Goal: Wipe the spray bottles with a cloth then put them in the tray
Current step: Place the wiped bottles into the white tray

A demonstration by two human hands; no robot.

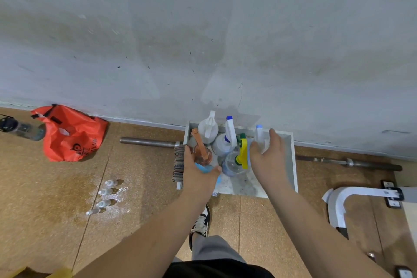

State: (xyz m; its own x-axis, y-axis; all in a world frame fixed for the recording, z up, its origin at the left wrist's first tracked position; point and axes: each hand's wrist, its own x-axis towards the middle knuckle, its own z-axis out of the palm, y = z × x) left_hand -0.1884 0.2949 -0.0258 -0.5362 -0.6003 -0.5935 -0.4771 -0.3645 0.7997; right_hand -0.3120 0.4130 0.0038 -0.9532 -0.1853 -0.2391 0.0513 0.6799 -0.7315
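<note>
Seat the blue-tipped spray bottle upright by the tray's far right corner, clear of the yellow-triggered bottle. With right hand spread loosely around it and left hand clamped on the striped cloth at the left edge, withdraw straight up.

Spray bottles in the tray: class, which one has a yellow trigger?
The clear spray bottle with a green collar, standing near the middle of the tray; the others have white or orange triggers.
</note>
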